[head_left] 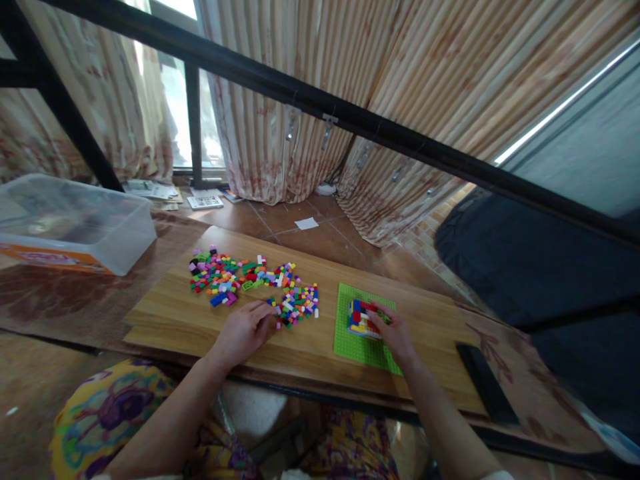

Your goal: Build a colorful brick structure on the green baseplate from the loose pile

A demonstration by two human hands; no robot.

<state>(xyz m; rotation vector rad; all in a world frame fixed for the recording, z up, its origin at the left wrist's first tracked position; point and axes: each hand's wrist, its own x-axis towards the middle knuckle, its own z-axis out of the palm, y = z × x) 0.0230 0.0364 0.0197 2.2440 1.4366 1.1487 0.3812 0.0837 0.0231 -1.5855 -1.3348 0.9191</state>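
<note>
On the left of the board, small multicoloured toy bricks lie in a loose, spread-out pile. My left hand is at the near edge of it, fingers stretched toward the bricks and thumb a little apart; I make out no brick in its grasp. To the right, a green studded baseplate lies flat. A low toy brick structure in red, blue, yellow and white stands on it. My right hand grips this structure from its right side, thumb and fingers on its top, covering part of it.
A wooden board bears the bricks. A clear plastic box with an orange label stands at the far left. A black flat object lies at the board's right end. A black metal bar crosses in front of curtains.
</note>
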